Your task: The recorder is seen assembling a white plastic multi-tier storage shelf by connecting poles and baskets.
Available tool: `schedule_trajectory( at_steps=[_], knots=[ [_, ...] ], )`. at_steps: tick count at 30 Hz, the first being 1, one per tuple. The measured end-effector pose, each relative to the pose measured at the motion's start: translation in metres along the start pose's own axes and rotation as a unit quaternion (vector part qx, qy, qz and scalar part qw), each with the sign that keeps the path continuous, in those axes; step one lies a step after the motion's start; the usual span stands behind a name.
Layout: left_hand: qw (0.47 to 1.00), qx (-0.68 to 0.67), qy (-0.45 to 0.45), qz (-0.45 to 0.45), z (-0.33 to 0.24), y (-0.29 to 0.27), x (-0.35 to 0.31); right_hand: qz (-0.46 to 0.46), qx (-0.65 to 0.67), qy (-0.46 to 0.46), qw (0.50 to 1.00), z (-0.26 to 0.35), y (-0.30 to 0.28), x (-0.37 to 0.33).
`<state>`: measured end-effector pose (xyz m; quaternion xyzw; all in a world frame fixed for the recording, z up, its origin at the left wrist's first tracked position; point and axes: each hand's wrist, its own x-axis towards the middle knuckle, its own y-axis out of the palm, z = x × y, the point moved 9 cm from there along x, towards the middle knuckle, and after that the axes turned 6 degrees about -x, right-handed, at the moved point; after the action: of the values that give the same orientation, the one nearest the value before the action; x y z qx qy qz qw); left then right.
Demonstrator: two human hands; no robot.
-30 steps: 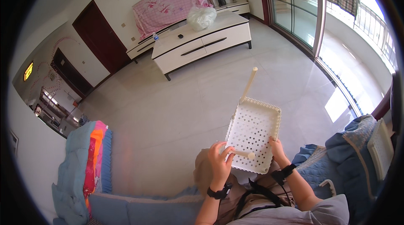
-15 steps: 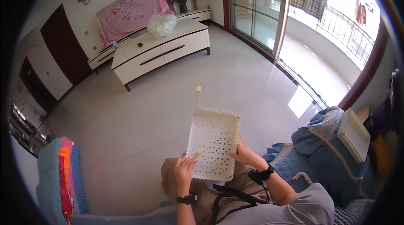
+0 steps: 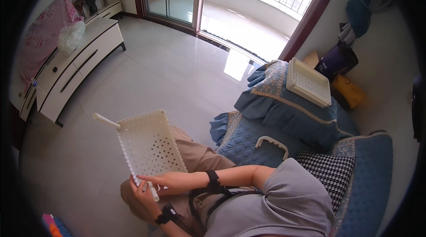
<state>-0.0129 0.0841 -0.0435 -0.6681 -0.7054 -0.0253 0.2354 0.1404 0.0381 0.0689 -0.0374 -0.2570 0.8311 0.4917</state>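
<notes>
A white plastic tray (image 3: 148,144) with star-shaped holes and scalloped edges is held tilted over my lap. White tube legs stick out at its two left corners, one far leg (image 3: 106,121) and one near leg (image 3: 153,191). My left hand (image 3: 145,198) is closed around the tray's near left corner, by the near leg. My right hand (image 3: 167,183) reaches across to that same corner, its index finger stretched along the rim and its other fingers curled by the leg. The hands overlap there and partly hide the corner.
A second white tray (image 3: 308,82) rests on the blue-covered sofa arm (image 3: 284,99) to the right. A white curved handle-like piece (image 3: 273,141) lies on the blue seat beside a houndstooth cushion (image 3: 326,170). A low cabinet (image 3: 84,68) stands at the far left.
My view has turned right. My right hand has left the tray's right edge and crossed to the near left corner beside my left hand. The tray has tilted counter-clockwise in view.
</notes>
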Motion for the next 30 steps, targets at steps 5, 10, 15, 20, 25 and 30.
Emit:
schedule_trajectory(
  at_steps=[5, 10, 15, 20, 25, 30],
  knots=[
    [0.999, -0.013, -0.024, 0.019, -0.008, -0.006, 0.0, -0.036, -0.053, 0.004, 0.998, 0.001, -0.001, 0.009],
    [0.994, 0.105, -0.028, 0.014, 0.0, -0.002, 0.003, -0.325, -0.018, 0.004, 0.946, -0.011, -0.11, -0.036],
    [0.991, 0.129, -0.023, 0.015, -0.003, -0.006, 0.003, -0.498, -0.462, 0.059, 0.732, -0.003, -0.259, -0.147],
    [0.989, 0.133, -0.048, 0.045, -0.015, 0.002, 0.004, -0.472, -0.674, 0.28, 0.494, -0.021, -0.398, -0.316],
    [0.989, 0.142, -0.028, 0.034, -0.012, -0.004, 0.005, -0.374, -0.638, 0.563, 0.368, -0.037, -0.487, -0.472],
    [0.991, 0.109, -0.064, 0.051, -0.013, 0.0, 0.005, -0.341, -0.448, 0.752, 0.344, -0.068, -0.496, -0.562]
  ],
)
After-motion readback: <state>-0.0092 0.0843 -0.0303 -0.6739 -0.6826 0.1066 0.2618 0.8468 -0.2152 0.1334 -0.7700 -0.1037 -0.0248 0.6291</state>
